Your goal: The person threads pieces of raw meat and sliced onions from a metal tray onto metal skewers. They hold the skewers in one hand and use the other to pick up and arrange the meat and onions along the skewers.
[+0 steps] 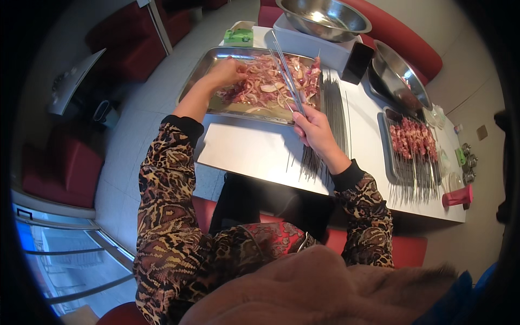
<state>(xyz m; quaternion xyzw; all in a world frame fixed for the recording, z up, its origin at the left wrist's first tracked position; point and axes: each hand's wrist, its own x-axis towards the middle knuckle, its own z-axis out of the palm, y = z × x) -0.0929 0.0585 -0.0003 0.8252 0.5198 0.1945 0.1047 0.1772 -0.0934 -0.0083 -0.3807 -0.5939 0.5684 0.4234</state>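
My right hand (310,124) is closed around several thin metal skewers (287,75), which point up over a steel tray (252,116). In that tray lies sliced raw meat (264,79) mixed with onion strips. At the tray's left part, my left hand (228,73) touches the meat's edge; its fingertips are partly hidden, so whether it grips a piece cannot be told. Many bare skewers (334,105) lie in a bundle on the white table, right of the tray and partly beneath my right wrist.
On a second tray (386,152) at the right lie loaded meat skewers (413,140). A steel bowl (325,20) rests on a plastic tub (310,44); another bowl (402,77) tilts behind a black phone (357,63). A tissue pack (239,37) and a pink cup (458,196) are on the table.
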